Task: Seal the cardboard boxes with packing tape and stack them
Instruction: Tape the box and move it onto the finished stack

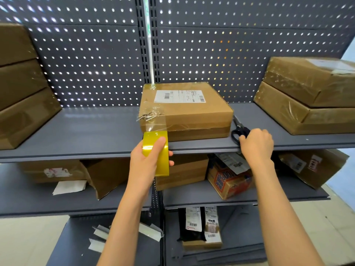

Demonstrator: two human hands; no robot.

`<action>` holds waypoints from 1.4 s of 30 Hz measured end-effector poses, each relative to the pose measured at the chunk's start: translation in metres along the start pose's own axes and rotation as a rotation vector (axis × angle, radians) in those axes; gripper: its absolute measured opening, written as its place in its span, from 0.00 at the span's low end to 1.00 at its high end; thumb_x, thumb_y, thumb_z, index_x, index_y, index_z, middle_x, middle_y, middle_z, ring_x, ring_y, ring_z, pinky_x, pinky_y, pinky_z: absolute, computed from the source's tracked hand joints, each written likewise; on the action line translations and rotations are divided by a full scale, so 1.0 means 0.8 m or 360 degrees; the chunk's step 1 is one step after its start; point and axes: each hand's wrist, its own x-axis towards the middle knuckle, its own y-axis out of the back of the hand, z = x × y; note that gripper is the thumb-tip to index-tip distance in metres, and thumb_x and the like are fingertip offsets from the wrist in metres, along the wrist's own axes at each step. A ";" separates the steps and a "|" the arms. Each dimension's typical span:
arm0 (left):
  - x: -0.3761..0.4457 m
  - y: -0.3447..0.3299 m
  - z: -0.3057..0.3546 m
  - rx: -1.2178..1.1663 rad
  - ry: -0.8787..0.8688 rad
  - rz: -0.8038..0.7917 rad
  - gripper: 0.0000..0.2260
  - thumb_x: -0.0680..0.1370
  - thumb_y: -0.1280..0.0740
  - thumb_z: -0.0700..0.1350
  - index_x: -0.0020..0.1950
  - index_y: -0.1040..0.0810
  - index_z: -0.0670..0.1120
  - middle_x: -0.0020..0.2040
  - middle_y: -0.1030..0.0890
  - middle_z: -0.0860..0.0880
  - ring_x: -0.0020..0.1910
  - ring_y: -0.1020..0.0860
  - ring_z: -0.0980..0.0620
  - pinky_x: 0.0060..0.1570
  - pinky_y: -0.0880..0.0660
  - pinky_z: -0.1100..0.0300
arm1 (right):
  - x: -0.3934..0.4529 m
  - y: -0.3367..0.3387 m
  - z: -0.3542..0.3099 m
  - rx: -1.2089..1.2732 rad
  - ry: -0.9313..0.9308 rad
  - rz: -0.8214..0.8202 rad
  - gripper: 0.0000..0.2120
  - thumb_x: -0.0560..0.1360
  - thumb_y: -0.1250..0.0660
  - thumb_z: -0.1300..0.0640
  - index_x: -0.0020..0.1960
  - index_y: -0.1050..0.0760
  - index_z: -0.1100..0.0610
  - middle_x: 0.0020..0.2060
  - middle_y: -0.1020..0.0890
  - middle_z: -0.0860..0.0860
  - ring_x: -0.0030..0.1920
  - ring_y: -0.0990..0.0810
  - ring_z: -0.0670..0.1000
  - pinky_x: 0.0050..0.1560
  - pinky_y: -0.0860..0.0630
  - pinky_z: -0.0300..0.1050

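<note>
nearby, scissors (239,129) lie between box (185,110) and right hand (256,145).

On the shelf (96,131), a box (185,110) stands in the middle near the front edge, scissors (239,129) just at its right, a stack (21,85) at the left end, two boxes (309,96) at the right end.

A parcel storeroom or shipping area — grey metal shelving (107,135) runs in tiers against a perforated back panel (92,60). Taped cardboard boxes (307,93) sit stacked on the shelves, several carrying printed shipping labels (179,96) with barcodes. Lower tiers hold more labelled parcels (228,179) and loose paper slips (69,187) — all mail-order stock.
</note>
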 end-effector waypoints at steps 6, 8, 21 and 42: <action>0.000 -0.001 0.000 -0.0005 -0.0009 -0.0007 0.07 0.78 0.36 0.49 0.50 0.23 0.46 0.34 0.18 0.49 0.29 0.20 0.53 0.32 0.21 0.60 | -0.011 0.022 -0.006 0.0943 -0.0048 0.0072 0.16 0.81 0.41 0.53 0.62 0.32 0.64 0.51 0.22 0.57 0.54 0.22 0.59 0.47 0.32 0.46; 0.000 -0.002 0.000 -0.0006 -0.0016 -0.0006 0.07 0.78 0.36 0.49 0.50 0.23 0.47 0.33 0.18 0.50 0.29 0.20 0.53 0.32 0.21 0.60 | -0.018 0.038 -0.016 0.1171 0.0167 0.0060 0.14 0.79 0.37 0.53 0.61 0.31 0.60 0.45 0.23 0.47 0.48 0.21 0.48 0.45 0.30 0.38; 0.001 -0.001 -0.002 -0.0028 -0.0027 -0.0008 0.06 0.78 0.35 0.50 0.49 0.23 0.48 0.33 0.18 0.49 0.29 0.20 0.53 0.33 0.21 0.59 | -0.047 0.053 -0.045 0.0814 0.0824 -0.0648 0.20 0.64 0.24 0.38 0.48 0.26 0.47 0.37 0.21 0.49 0.38 0.24 0.46 0.42 0.26 0.45; -0.003 0.001 -0.002 -0.0075 -0.0015 -0.0061 0.07 0.78 0.35 0.47 0.52 0.24 0.46 0.40 0.19 0.44 0.32 0.20 0.54 0.30 0.24 0.63 | -0.023 0.084 -0.081 0.0443 0.0811 -0.1303 0.25 0.61 0.29 0.34 0.47 0.19 0.52 0.35 0.18 0.46 0.40 0.23 0.44 0.47 0.29 0.40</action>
